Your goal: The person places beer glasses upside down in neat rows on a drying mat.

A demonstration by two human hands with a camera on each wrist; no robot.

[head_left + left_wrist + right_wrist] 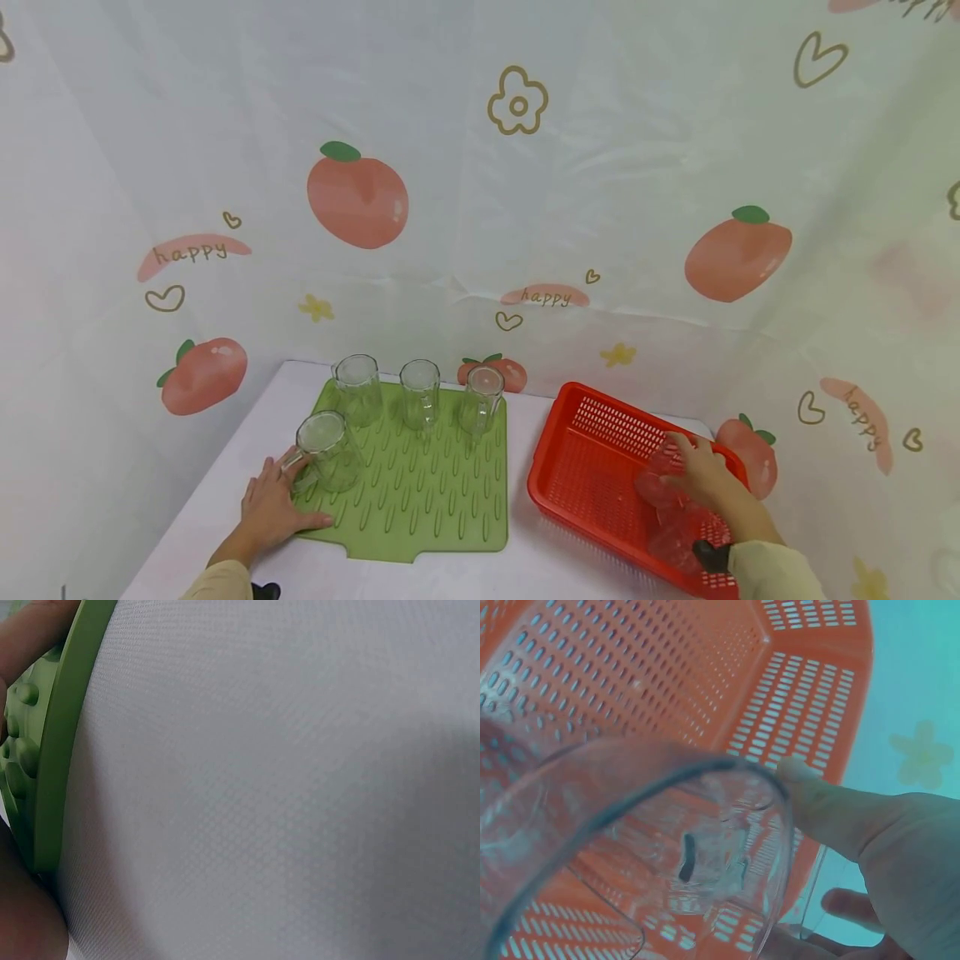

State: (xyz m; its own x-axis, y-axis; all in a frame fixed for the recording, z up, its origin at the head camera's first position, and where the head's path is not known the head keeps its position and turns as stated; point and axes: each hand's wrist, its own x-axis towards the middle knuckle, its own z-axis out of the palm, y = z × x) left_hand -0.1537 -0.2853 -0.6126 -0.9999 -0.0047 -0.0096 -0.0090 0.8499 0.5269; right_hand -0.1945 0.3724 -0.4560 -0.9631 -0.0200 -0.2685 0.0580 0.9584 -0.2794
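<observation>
In the head view my left hand (270, 504) rests at the near left corner of a green drying mat (420, 517), fingers spread along its edge. Just beyond it stands a clear glass mug (330, 462), its handle near my fingertips. My right hand (703, 473) reaches into a red perforated basket (558, 425) and grips a clear glass mug (630, 769). The right wrist view shows the thumb beside the mug's rim and the other fingers partly hidden behind the glass. More clear glass (675, 542) lies in the basket's near right part.
Along the mat's far edge stand three more glass mugs, at left (360, 400), middle (420, 404) and right (480, 408). A white table (528, 533) carries the mat and basket. Behind hangs a white curtain (600, 167) printed with fruit and flowers.
</observation>
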